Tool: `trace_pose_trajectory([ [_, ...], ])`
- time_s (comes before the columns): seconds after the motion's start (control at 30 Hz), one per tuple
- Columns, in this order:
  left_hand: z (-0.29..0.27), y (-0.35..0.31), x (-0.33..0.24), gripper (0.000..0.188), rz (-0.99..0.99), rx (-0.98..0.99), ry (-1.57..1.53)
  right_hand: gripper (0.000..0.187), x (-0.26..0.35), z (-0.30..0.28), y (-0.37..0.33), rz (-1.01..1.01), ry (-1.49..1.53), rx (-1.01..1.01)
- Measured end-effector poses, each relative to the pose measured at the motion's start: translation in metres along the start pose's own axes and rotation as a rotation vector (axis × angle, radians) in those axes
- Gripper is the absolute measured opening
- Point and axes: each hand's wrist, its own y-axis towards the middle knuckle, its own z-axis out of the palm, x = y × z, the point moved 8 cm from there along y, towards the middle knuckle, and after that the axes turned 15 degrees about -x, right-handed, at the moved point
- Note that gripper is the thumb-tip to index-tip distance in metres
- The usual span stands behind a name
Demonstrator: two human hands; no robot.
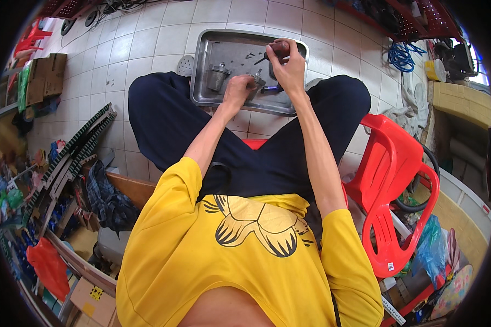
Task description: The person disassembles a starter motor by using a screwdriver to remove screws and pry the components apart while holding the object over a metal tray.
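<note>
A shallow metal tray (pixel 202 49) lies on the floor between my knees. My left hand (pixel 238 91) is closed on a grey metal part (pixel 258 82) with a stud at its top, resting in the tray. Above the tray's right side, my right hand (pixel 291 68) pinches a small dark, thin piece (pixel 262 59), whose kind I cannot make out. Left of my left hand stands a grey cylindrical metal part (pixel 218 76). A blue, pen-like object (pixel 271 88) lies beside the part I hold. Several small dark pieces (pixel 250 55) are scattered on the tray bottom.
A red plastic chair (pixel 384 180) stands close on my right. Blue coiled cord (pixel 403 56) lies on the tiled floor (pixel 142 41) at the far right. Dark green-edged strips (pixel 82 139) and a crumpled dark cloth (pixel 110 196) are at left, with cardboard boxes (pixel 45 79) beyond.
</note>
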Motion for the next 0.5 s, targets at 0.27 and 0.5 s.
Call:
trace_pose_trajectory([
  [0.27,0.000,0.000,0.001,0.012,-0.039,0.007,-0.015,0.032,-0.003,0.001,0.000,0.010,-0.011,-0.002],
  [0.5,-0.015,0.005,0.007,0.025,-0.202,-0.088,-0.013,0.026,-0.003,-0.012,0.004,0.066,-0.060,-0.121],
])
